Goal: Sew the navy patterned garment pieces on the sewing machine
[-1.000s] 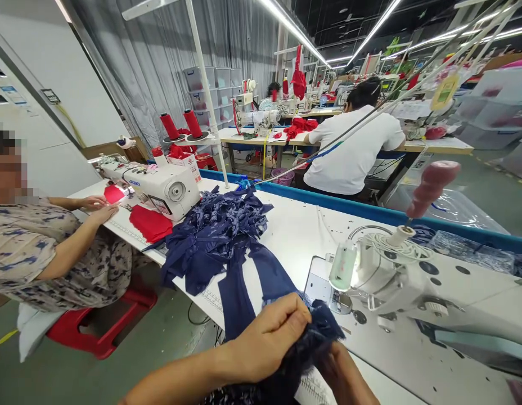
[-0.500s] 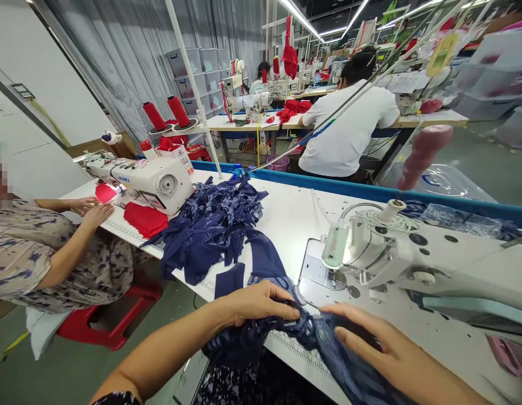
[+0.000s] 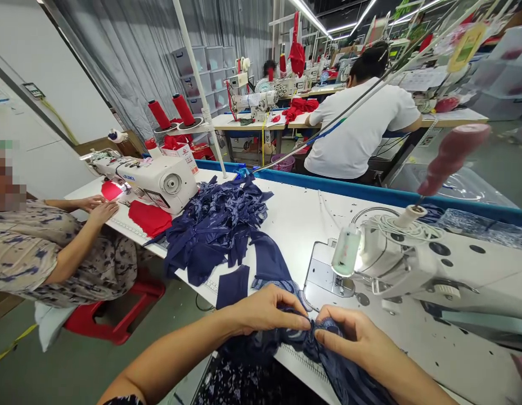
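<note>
A white worktable (image 3: 292, 211), the broadest element, ran diagonally across the view, with a blue strip along its far edge. On its right side stood the near sewing machine (image 3: 489, 275), white, with a pink-handled tool (image 3: 457, 149) upright on top. At left, a seated co-worker in patterned clothing (image 3: 27, 259) worked at a second sewing machine (image 3: 147, 174), with both hands near red cloth. Beyond the table, a person in a white shirt (image 3: 358, 135) sat facing away. A heaped navy pile (image 3: 214, 225) lay on the table beside the second machine, its loose panels reaching toward the near edge. The held navy fabric (image 3: 349, 379), bunched and partly patterned, lay at the table's front edge, left of and below the near machine's metal plate (image 3: 318, 270); whether it joined the pile could not be told. The left hand (image 3: 263, 309) had thumb and forefinger clamped on it; the right hand (image 3: 360, 337), just beside, pinched the same fabric between thumb and fingers. A flat red piece (image 3: 149, 218) lay before the second machine, and two red thread cones (image 3: 160, 115) stood behind it.
</note>
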Demonstrator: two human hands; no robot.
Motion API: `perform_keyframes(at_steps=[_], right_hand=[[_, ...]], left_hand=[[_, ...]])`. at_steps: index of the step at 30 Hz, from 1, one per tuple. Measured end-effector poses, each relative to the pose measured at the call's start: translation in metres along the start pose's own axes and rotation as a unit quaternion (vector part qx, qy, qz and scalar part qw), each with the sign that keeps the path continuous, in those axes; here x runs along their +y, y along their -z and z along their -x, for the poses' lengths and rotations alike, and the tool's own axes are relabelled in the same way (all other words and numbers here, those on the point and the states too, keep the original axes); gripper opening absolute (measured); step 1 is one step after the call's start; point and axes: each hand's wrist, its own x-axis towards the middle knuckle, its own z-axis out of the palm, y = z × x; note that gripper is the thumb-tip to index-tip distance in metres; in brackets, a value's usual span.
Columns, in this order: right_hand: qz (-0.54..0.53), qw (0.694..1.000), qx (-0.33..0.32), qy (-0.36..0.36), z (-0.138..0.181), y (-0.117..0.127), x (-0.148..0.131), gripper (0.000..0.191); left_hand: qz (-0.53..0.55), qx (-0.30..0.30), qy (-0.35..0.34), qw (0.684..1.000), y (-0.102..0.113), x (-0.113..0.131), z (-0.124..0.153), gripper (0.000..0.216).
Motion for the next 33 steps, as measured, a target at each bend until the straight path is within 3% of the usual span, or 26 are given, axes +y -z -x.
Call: perform_keyframes(at_steps=[3, 8, 17, 20, 26, 33], right_hand=[[-0.004, 1.000, 0.003, -0.009, -0.002, 0.000, -0.001, 0.033], [-0.032, 0.999, -0.021, -0.038, -0.005, -0.003, 0.005, 0.032], [-0.033, 0.999, 0.028, -0.021, -0.006, -0.007, 0.005, 0.039], [-0.045, 0.998, 0.019, -0.029, -0.006, -0.006, 0.008, 0.042], [-0.058, 0.996, -0.056, -0.036, -0.004, 0.001, 0.016, 0.041], [0.009, 0.999, -0.049, -0.005, -0.006, -0.001, 0.024, 0.037]], left_hand=[[0.003, 0.015, 0.013, 1.000, -0.001, -0.002, -0.001, 0.020], [0.013, -0.009, 0.004, 1.000, 0.002, -0.005, -0.003, 0.021], [0.039, -0.014, 0.013, 0.999, 0.001, -0.008, -0.005, 0.019], [0.050, -0.018, 0.017, 0.998, 0.001, -0.007, -0.006, 0.019], [0.061, -0.035, 0.024, 0.997, 0.003, -0.005, -0.006, 0.024], [0.009, -0.032, 0.086, 0.996, -0.003, -0.007, -0.004, 0.039]])
